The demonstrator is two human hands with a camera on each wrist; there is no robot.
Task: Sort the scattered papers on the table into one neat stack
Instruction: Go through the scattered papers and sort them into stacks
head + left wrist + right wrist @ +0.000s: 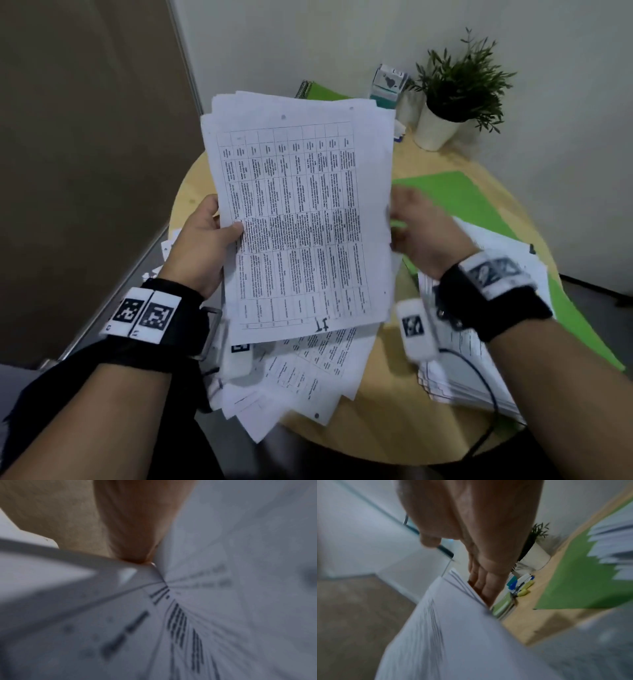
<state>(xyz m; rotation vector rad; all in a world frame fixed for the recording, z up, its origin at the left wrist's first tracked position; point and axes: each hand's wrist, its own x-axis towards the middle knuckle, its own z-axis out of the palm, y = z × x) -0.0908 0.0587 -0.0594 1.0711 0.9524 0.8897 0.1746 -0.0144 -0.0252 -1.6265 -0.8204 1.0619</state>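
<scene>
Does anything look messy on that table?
Yes. The held bundle has uneven top edges, and loose sheets lie fanned crookedly at the round table's near edge, some hanging over it.

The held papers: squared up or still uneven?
Uneven: the papers in the left hand show staggered edges at the top.
</scene>
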